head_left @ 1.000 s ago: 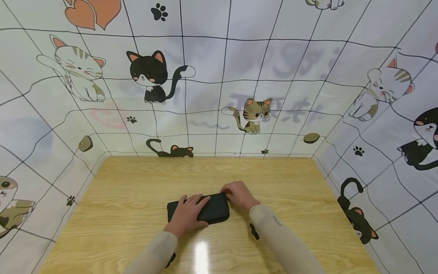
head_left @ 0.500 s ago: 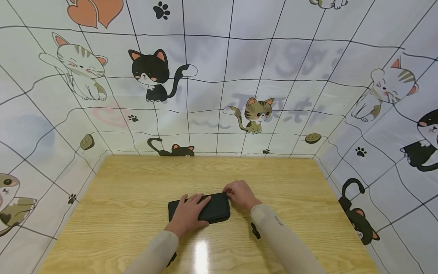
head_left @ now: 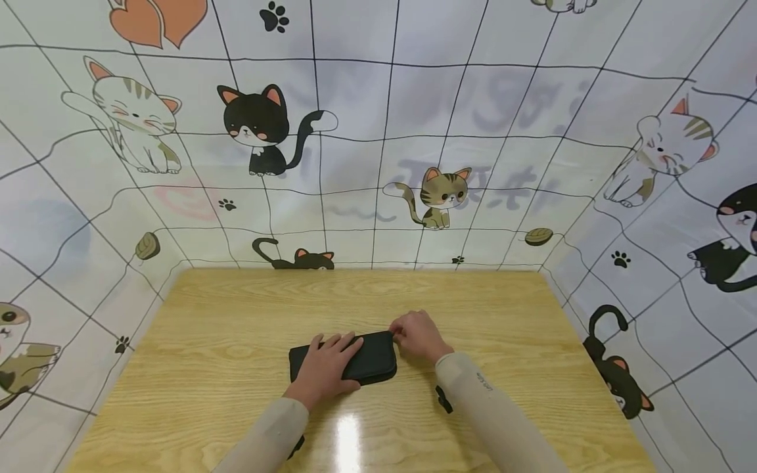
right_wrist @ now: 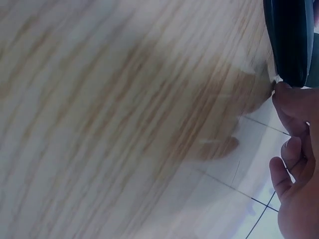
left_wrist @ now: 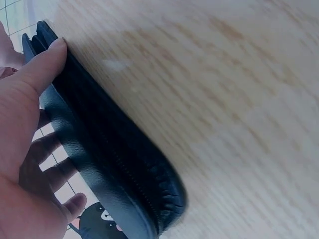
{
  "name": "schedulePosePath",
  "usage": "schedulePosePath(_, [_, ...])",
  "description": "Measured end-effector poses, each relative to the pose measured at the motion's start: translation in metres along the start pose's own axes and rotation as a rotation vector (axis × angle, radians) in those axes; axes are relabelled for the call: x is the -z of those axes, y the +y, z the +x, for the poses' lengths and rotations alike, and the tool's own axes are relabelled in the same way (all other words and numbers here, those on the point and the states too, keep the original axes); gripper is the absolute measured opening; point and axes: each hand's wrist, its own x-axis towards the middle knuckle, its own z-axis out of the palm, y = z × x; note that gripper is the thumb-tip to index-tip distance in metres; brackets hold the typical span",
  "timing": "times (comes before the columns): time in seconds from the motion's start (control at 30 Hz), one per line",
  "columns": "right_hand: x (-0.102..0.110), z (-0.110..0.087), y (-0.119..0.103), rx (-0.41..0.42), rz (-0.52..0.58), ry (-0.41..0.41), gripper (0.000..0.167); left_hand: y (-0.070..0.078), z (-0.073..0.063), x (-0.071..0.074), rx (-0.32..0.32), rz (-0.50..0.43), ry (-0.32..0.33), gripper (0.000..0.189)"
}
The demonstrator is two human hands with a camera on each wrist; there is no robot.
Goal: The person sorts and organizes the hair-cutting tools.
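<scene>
A black zip wallet [head_left: 372,358] lies flat on the wooden table. My left hand [head_left: 324,371] grips it across its width, with the fingers over the top towards the far edge and the thumb at the near edge. In the left wrist view, the wallet's near side [left_wrist: 104,134] gapes along its zip, with the thumb [left_wrist: 47,62] at the opening. At the far right corner, my right hand [head_left: 418,336] has thumb and index finger pinched together at the zip. The right wrist view shows these fingertips [right_wrist: 285,94] against the wallet's end [right_wrist: 291,45]; the zipper pull itself is mostly hidden.
The wooden table [head_left: 248,302] extends around both hands, with a bright light reflection near its front. Behind and at both sides stand white walls [head_left: 355,98] with a grid and cartoon cats. Dark straps [head_left: 443,399] show at the wrists.
My right hand has shifted slightly to the right at the wallet's far right corner, fingers still pinched. The left hand and the wallet stay almost in place.
</scene>
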Motion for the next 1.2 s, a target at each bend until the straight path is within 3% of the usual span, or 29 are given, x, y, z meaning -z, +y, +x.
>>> schedulePosePath(0.27, [0.002,-0.003,-0.002,-0.012,0.001,0.000,0.008,0.003,0.000,0.002,-0.028,0.035,0.014,0.082])
schedulePosePath(0.53, [0.006,-0.003,0.005,0.052,-0.060,0.008,0.010,0.003,0.003,0.003,-0.027,0.053,0.011,0.081])
schedulePosePath(0.8, [0.011,-0.007,0.009,0.099,-0.058,-0.006,0.012,0.002,0.004,0.001,-0.005,0.058,-0.027,0.081])
schedulePosePath(1.2, [0.016,-0.018,0.006,0.156,-0.088,0.018,0.010,0.002,0.002,0.001,0.000,0.048,-0.035,0.081])
